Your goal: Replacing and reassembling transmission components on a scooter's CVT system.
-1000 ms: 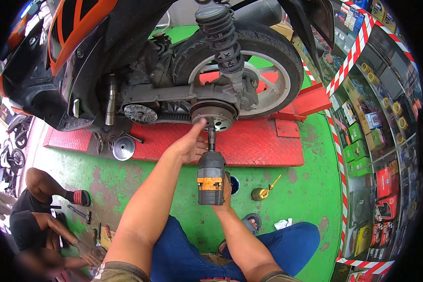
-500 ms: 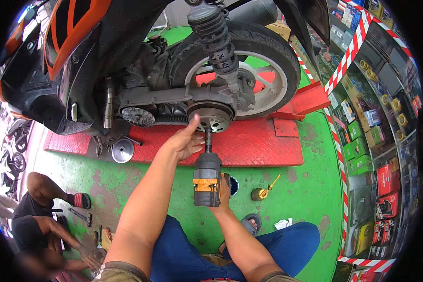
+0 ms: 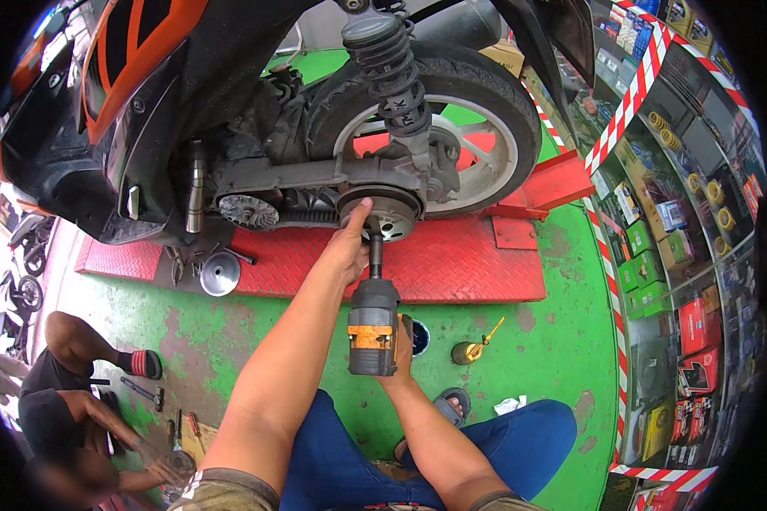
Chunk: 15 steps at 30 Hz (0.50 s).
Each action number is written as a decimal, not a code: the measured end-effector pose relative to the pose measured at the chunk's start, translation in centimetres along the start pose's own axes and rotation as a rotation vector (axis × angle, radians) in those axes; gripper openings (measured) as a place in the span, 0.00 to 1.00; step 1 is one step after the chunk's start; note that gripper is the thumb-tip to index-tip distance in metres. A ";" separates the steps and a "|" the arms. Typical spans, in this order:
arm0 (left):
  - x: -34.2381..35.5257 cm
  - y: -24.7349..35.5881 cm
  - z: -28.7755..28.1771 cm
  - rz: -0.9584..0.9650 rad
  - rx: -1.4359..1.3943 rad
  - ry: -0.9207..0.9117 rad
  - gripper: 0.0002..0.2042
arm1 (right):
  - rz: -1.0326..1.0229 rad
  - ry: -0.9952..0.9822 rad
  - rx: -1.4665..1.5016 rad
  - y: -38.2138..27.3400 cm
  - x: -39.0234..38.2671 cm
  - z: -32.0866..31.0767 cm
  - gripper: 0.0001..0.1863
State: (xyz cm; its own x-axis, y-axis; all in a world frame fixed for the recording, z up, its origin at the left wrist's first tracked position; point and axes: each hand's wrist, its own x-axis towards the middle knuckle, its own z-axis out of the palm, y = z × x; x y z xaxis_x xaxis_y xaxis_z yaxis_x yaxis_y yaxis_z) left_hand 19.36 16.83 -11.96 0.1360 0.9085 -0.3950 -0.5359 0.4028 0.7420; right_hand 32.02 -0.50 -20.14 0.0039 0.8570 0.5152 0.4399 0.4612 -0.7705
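My right hand is wrapped round the grip of a black and yellow impact wrench. The wrench's long dark socket reaches forward to the centre of a round clutch bell on the scooter's open drive case. Against the left side of that bell rests my left hand, its thumb along the bell's face and its other fingers curled partly out of sight. Left of the bell runs a toothed drive belt to a finned pulley.
The scooter's rear wheel and shock absorber rise behind a red lift platform. A metal pulley disc lies on its left part. At lower left a co-worker's hand is near tools. A yellow oil can stands right; shelves line the far right.
My left hand has moved in from beside the clutch bell to take hold of its left side. The wrench stays lined up with the bell's centre.
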 end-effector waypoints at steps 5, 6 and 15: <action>-0.3 0.3 -0.5 -0.042 0.144 0.013 0.50 | 0.178 -0.012 0.103 -0.1 -1.5 0.5 0.20; -0.5 0.5 -0.7 -0.044 0.146 0.016 0.50 | -0.035 -0.027 -0.056 0.3 -1.5 0.5 0.20; -2.1 2.2 -6.1 -0.491 0.400 -0.241 0.53 | -0.103 -0.056 -0.155 -0.2 -3.2 0.5 0.19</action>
State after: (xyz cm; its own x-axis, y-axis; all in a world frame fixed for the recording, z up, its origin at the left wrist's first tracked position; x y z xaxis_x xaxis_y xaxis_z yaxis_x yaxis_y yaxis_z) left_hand 12.76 15.11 -12.77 0.4916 0.5901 -0.6405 -0.0214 0.7434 0.6685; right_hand 31.45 -3.20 -21.80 -0.0967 0.8206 0.5632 0.5681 0.5101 -0.6458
